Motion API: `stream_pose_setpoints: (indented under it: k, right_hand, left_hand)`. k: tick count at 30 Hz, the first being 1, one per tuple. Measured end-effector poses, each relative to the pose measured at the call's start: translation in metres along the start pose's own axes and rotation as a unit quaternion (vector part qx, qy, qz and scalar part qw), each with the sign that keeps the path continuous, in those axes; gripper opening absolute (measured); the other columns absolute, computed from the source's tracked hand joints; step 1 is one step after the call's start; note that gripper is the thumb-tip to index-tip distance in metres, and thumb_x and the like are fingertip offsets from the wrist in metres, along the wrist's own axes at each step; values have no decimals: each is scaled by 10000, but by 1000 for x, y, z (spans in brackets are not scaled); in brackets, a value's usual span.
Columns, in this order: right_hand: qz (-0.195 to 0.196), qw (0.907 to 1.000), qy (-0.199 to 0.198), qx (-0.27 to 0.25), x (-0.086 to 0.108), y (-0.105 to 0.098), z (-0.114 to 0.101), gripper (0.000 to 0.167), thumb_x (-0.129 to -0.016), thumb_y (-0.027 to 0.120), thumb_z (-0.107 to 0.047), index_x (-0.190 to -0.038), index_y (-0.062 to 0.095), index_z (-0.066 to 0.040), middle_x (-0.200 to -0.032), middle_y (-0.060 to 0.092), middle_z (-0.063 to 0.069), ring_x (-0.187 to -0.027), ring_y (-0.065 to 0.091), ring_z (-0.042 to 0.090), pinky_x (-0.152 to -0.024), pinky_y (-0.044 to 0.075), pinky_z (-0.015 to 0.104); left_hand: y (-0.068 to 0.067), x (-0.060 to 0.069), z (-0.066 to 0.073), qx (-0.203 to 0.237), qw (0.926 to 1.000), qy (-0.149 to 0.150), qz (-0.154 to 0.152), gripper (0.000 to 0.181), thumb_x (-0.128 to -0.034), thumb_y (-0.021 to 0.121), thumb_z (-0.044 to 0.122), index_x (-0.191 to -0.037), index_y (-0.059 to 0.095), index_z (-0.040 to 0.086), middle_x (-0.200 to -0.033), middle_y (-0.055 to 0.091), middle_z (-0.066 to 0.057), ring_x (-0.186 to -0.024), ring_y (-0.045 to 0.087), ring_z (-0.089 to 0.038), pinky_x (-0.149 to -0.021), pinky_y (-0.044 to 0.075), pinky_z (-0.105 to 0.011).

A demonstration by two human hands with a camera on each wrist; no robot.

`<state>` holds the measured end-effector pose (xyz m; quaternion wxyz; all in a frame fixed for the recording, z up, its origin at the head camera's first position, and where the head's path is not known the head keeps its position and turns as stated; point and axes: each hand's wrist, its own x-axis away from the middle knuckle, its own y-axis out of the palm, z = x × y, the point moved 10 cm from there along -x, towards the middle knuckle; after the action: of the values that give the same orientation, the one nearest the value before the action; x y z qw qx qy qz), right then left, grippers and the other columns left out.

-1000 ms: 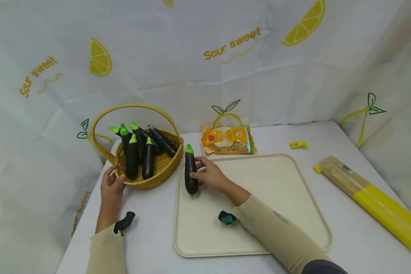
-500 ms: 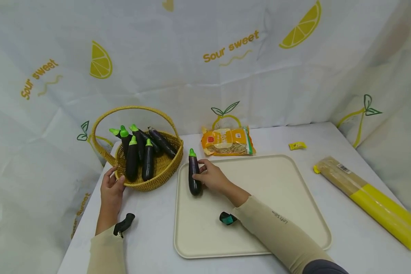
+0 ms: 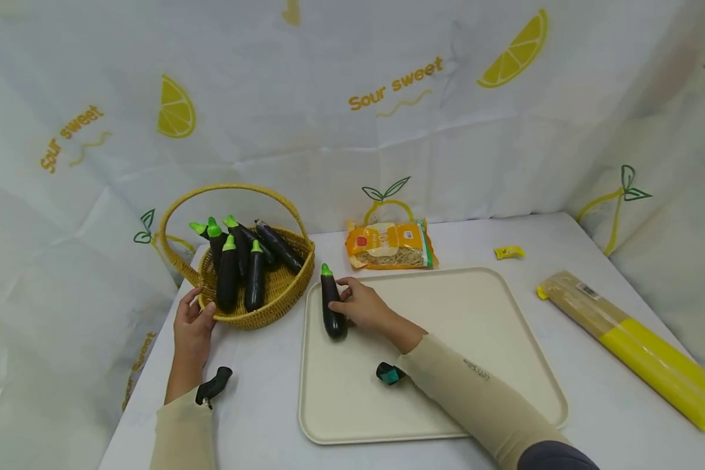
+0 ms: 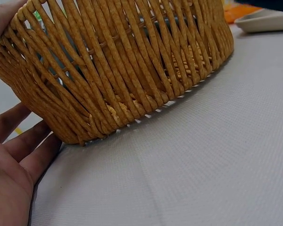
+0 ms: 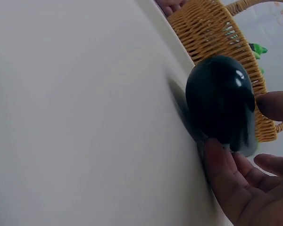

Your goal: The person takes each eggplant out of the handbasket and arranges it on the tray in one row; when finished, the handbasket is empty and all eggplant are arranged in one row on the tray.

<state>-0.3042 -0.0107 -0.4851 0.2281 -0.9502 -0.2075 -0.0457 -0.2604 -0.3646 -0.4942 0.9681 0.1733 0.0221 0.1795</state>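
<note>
In the head view, my right hand (image 3: 364, 307) pinches a dark eggplant (image 3: 331, 310) with a green cap, over the left part of a cream tray (image 3: 341, 398). The right wrist view shows the round end of this eggplant (image 5: 219, 96) between thumb and fingers, very close to the tray surface; contact is hard to tell. My left hand (image 3: 192, 333) holds the near left side of a wicker basket (image 3: 284, 294), where several more eggplants (image 3: 228, 274) lie under its arched handle. In the left wrist view, spread fingers (image 4: 30, 146) lie against the basket's woven wall (image 4: 127, 66).
Behind the tray lies an orange bag of dried food (image 3: 390, 245). A small yellow packet (image 3: 508, 252) sits at the back right. Along the right side stretches a long yellow and clear package (image 3: 628, 346). A printed white cloth (image 3: 305, 176) hangs behind the table.
The eggplant in my right hand has shifted slightly right and lower toward the tray. My left hand stays on the basket.
</note>
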Motion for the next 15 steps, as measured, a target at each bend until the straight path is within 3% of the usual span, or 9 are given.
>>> stream_pose_setpoints:
  k: [4, 10, 13, 15]
  right_hand:
    - [28, 9931, -548, 1032, -3, -4, -25, 553, -927, 666, -308, -1393, 473, -80, -1203, 569, 88, -895, 613, 169, -762, 509, 331]
    - [-147, 9593, -1661, 2277, -14, 4, -100, 497, -957, 620, -307, -1385, 494, -89, -1292, 536, 81, -1059, 568, 195, -866, 484, 335]
    - [-220, 9447, -1922, 2649, -29, 17, -127, 486, -971, 600, -314, -1397, 483, -113, -1276, 546, 51, -1074, 545, 156, -896, 462, 306]
    - [-257, 9409, -1952, 2757, -41, 28, -138, 492, -973, 598, -321, -1406, 474, -121, -1263, 556, 44, -1081, 531, 133, -916, 447, 289]
  left_hand:
    - [-5, 1, -3, -155, 9997, -166, 88, 519, -942, 627, 43, -1399, 423, 179, -1515, 340, -118, -1291, 415, -212, -880, 472, -188]
    - [-6, 0, -4, 11, 9995, -286, 119, 552, -924, 654, 42, -1408, 430, 184, -1526, 328, -108, -1311, 396, -223, -879, 476, -197]
    - [-3, 0, -4, 83, 9995, -293, 84, 548, -923, 652, 36, -1404, 435, 184, -1528, 326, -106, -1309, 400, -217, -879, 477, -200]
    - [-2, -1, -4, 110, 9995, -279, 38, 537, -930, 638, 27, -1402, 430, 176, -1530, 317, -114, -1308, 396, -220, -883, 476, -203]
